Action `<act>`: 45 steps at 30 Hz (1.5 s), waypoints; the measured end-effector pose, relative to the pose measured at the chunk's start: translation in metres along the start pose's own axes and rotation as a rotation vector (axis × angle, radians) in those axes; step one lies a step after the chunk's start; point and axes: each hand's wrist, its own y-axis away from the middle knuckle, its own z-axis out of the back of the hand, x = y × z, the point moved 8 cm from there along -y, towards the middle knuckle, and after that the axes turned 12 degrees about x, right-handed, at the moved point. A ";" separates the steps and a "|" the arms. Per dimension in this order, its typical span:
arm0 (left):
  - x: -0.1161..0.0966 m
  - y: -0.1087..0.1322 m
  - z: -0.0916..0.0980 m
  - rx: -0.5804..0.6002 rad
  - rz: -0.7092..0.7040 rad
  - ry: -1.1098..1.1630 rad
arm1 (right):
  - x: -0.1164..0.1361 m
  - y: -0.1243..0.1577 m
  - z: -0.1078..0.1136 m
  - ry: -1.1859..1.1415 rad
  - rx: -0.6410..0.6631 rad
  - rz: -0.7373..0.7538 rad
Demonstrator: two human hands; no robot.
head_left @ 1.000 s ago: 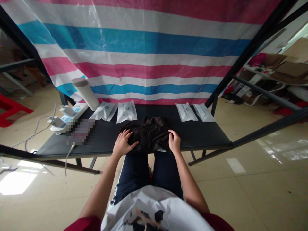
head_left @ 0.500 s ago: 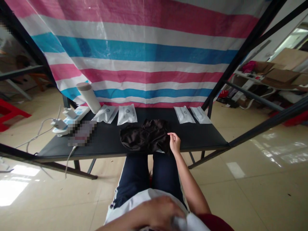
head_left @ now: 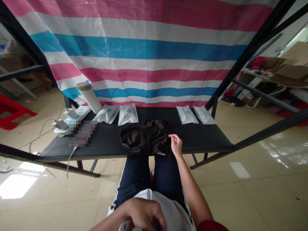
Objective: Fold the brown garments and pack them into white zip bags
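A crumpled dark brown garment [head_left: 145, 136] lies at the near edge of the black table [head_left: 204, 136]. My right hand [head_left: 176, 145] rests at the garment's right edge, fingers curled and pinching the cloth. Down at my waist, close to the camera, my left hand [head_left: 141, 215] is closed in a fist on the white fabric of my shirt [head_left: 173, 211].
Flat white packets lie in two pairs along the table's far edge [head_left: 127, 114] [head_left: 186, 114]. A white cylinder [head_left: 89, 96], a power strip with plugs [head_left: 69, 117] and a blurred-out item [head_left: 81, 133] sit at the left. A striped tarp hangs behind; black frame bars stand at both sides.
My left hand left the garment and came back to my waist, where it now grips my shirt. My right hand stayed at the garment's right edge.
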 end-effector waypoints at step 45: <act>-0.088 0.125 0.211 -1.203 0.164 -0.865 | 0.027 0.003 -0.023 0.367 0.149 0.127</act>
